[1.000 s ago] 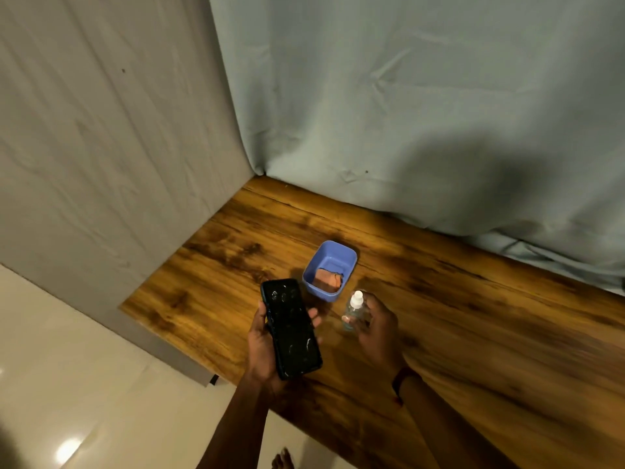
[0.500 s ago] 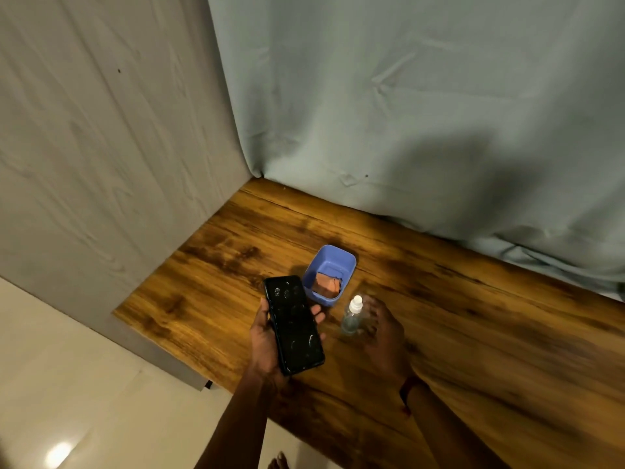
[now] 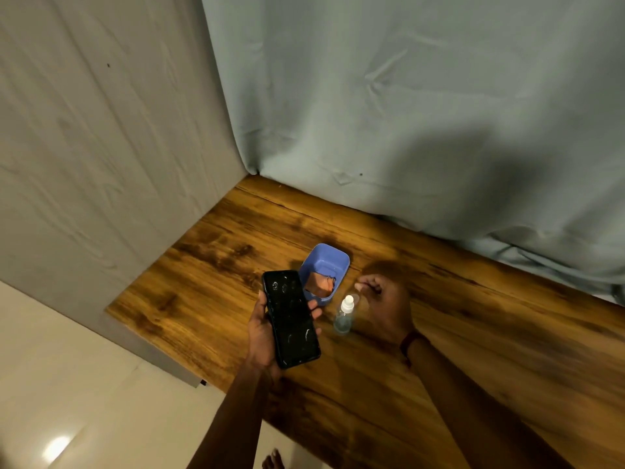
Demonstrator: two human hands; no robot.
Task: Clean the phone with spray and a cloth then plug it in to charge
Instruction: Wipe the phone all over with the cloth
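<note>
Your right hand [image 3: 385,308] has let go of the spray bottle [image 3: 344,315] since a second ago: the bottle now stands upright on the wooden tabletop [image 3: 216,265], white nozzle up, and the hand sits just right of it, fingers loosely curled around nothing. Can't tell whether the thumb side still brushes the bottle; motion blur there.

Your left hand [image 3: 265,328] holds the phone [image 3: 291,318] from below, fingers wrapped around both long edges, screen up. Screen is dark with scattered wet droplets on it. The phone is raised above the near-left part of the tabletop, its top end overlapping the near edge of the blue container [image 3: 324,270].

The container sits mid-table, toward the left edge, just behind the phone and bottle. Inside it, at the near end, lies a folded orange-brown cloth [image 3: 319,286].

Grey-blue fabric [image 3: 406,113] hangs along the far edge of the tabletop; a pale wall panel [image 3: 101,147] borders the left edge. There's a band on your right wrist [image 3: 409,343].
</note>
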